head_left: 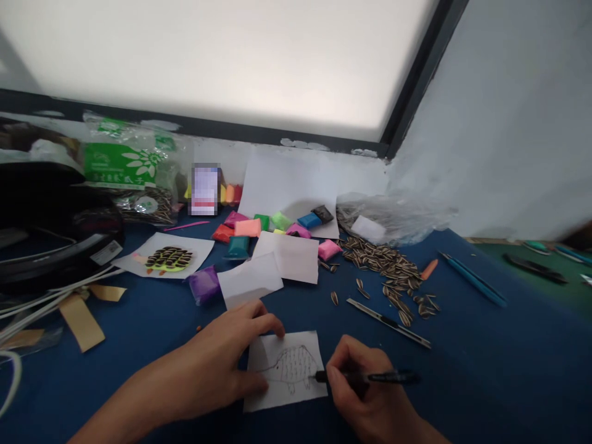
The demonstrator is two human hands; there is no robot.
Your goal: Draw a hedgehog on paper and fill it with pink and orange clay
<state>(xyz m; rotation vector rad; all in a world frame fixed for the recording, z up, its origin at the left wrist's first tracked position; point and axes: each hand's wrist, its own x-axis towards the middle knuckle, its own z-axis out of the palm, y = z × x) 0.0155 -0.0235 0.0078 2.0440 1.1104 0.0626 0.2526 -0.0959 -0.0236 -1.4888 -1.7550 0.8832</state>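
Left hand (231, 354), digits spread, apparently steadies the paper (268, 401) at the near centre of the bench (161, 327); right hand (365, 394), clamped on a black pen (393, 377), aims its tip beside the hedgehog sketch (298, 364).

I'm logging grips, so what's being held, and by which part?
The right hand holds the pen by its barrel, near the tip; the left hand rests on the sketched paper.

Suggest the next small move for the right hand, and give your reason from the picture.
Probably one short stroke at the rear of the drawn animal: the right hand holds the pen with its tip close there, while the left hand rests on the paper.
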